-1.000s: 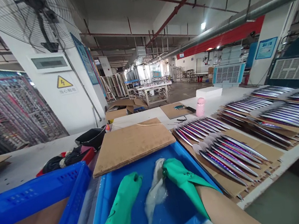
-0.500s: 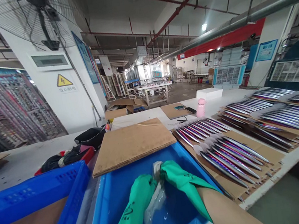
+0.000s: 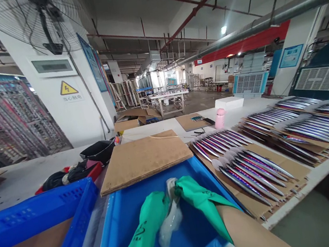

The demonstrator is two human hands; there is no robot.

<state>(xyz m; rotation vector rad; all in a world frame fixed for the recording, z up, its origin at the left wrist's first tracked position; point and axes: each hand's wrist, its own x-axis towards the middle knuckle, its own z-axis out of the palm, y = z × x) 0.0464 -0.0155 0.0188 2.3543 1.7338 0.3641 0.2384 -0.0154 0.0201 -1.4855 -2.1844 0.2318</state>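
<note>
My left hand (image 3: 155, 209) and my right hand (image 3: 188, 192), both in green rubber gloves, are closed around a wet, whitish cloth (image 3: 170, 223). The cloth is bunched between them and its loose end hangs down to the left, looking see-through in places. Both hands are inside a blue plastic bin (image 3: 193, 234), which seems to have a little water at its bottom. My fingertips are partly hidden by the gloves' backs and the cloth.
A wooden board (image 3: 145, 157) lies across the bin's far end. On the right, rows of shiny fish-shaped lures (image 3: 248, 175) rest on cardboard. Another blue crate (image 3: 82, 218) stands at left, near a black box (image 3: 97, 150). A pink bottle (image 3: 220, 118) stands farther back.
Both hands still grip the cloth at nearly the same spot. My left hand has shifted slightly left and turned, and the cloth's hanging end looks more bunched. The view has moved a little.
</note>
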